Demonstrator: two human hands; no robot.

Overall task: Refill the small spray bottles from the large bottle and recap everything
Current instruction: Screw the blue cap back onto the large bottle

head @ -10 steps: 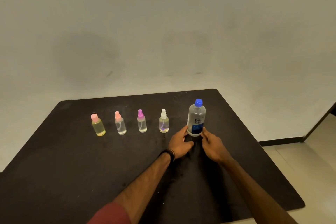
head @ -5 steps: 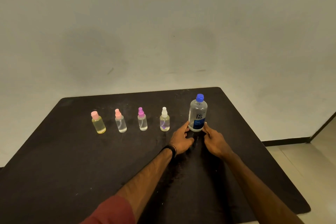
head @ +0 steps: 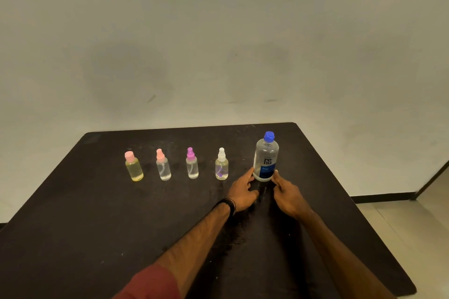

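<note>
A black table [head: 97, 226] carries everything, and the large bottle [head: 265, 158] stands upright near its far right corner, clear-bodied, with a blue cap [head: 269, 136] screwed on and a blue label low on its front. Both hands meet at the base of this bottle: the left hand [head: 243, 192] lies on the table with its fingers stretched forward, the fingertips touching the bottle's lower left side, and the right hand [head: 289, 195] mirrors it, its outstretched fingers touching the lower right side. Neither hand wraps round the bottle; the fingers look straight and close together, not curled. A dark band [head: 228, 205] sits on the left wrist and a dark red sleeve [head: 153, 284] shows at the near edge. To the left of the large bottle, four small bottles stand upright in a row parallel to the far edge, each well apart from its neighbour and all capped: the white-topped spray bottle [head: 221, 165] nearest the large bottle, then the purple-topped spray bottle [head: 192, 164], then the pink-topped spray bottle [head: 163, 165], and last the yellow bottle [head: 133, 167] with a pink cap, nearest the left edge. The yellow bottle is filled with yellowish liquid; the levels in the three clear ones are hard to judge
</note>
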